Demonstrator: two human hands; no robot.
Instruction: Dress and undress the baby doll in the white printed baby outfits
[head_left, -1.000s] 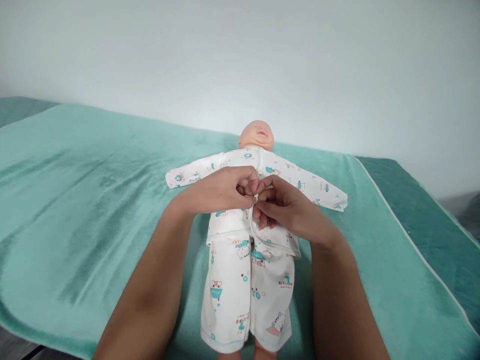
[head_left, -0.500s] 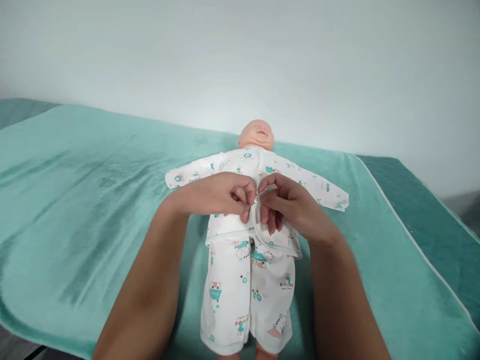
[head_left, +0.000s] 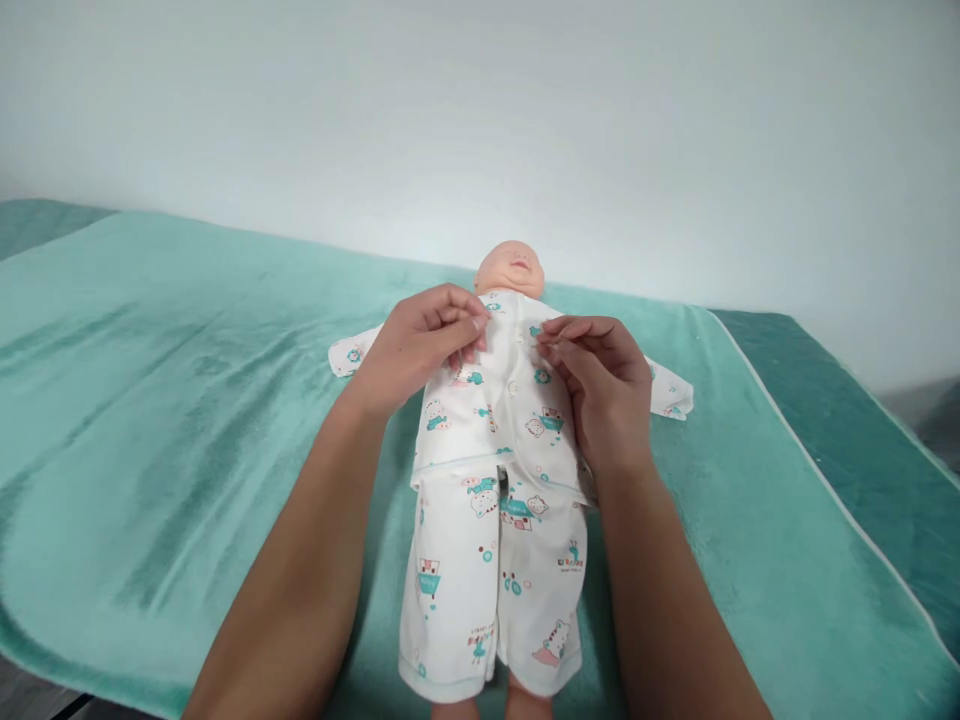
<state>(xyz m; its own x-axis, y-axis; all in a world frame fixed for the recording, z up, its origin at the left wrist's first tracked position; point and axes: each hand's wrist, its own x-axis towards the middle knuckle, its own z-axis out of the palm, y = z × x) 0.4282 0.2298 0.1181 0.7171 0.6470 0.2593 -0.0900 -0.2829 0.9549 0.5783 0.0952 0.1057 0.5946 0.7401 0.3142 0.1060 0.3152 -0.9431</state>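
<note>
A baby doll (head_left: 511,268) lies on its back, dressed in a white printed shirt (head_left: 487,430) and matching trousers (head_left: 454,590). Over the doll's upper chest, on the left side of the picture, my left hand (head_left: 435,340) has its thumb and forefinger brought together with nothing visible in them. My right hand (head_left: 600,380) is on the other side of the shirt front, thumb and fingertips pinched, also with nothing visible between them. A gap separates the two hands. Between them runs the shirt's front edge with small pale buttons (head_left: 513,388); the front lies closed.
A turquoise plush blanket (head_left: 187,420) with soft creases covers the surface under the doll. A darker green cover (head_left: 847,430) shows along the right side. Behind stands a plain pale wall (head_left: 480,120).
Both my hands have let go of the button at the middle of the shirt front. They have moved up toward the chest and apart, uncovering the lower shirt.
</note>
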